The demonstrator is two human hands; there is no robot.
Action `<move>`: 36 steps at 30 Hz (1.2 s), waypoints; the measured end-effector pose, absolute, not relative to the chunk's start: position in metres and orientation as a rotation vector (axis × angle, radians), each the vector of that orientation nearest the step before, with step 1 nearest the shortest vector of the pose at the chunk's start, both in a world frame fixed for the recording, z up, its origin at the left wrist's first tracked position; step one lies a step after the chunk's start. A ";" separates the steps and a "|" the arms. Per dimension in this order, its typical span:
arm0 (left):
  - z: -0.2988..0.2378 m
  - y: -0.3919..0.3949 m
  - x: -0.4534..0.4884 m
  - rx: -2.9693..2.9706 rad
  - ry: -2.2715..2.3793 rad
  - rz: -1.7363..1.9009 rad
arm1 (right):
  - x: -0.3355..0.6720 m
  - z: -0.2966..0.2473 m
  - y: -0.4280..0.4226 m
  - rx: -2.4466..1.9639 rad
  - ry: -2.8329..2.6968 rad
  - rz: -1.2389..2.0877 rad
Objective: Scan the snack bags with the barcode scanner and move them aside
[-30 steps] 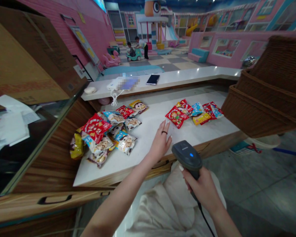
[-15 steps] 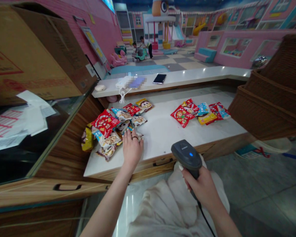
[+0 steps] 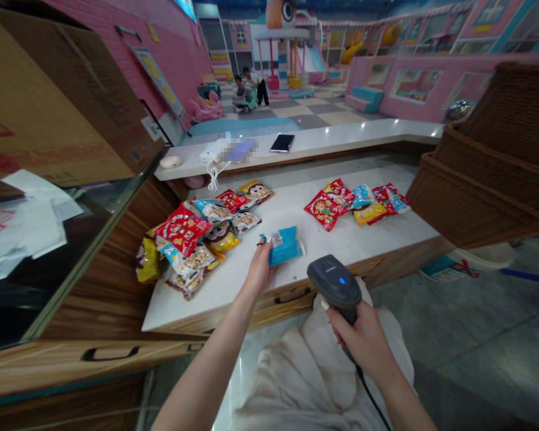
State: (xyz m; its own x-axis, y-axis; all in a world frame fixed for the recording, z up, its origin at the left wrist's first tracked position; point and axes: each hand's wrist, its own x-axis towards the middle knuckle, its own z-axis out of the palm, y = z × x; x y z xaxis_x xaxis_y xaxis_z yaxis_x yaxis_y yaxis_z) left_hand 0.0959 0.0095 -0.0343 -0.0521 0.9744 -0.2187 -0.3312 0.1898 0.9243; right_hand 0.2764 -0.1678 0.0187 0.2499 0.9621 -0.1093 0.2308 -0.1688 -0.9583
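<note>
Blue plastic stood out in the lower middle of the frame: a blue snack packet was pinched at its left end by the left hand, whose fingers were closed on it. I could not tell whether the packet was clear of the white counter below. The right hand was clenched around the grip of a dark grey barcode scanner, with its black cable running toward the bottom edge. Just left of the packet, a heap of snack bags lay overlapping on the counter, while a smaller group of snack bags lay further right, near the back of the counter. A wicker basket sat at the right edge, a cardboard box filled the upper left, and a phone lay on the higher white ledge beyond.
</note>
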 end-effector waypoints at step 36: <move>-0.039 0.009 0.099 0.648 0.945 1.211 | 0.266 0.023 -0.153 -1.618 -1.300 0.925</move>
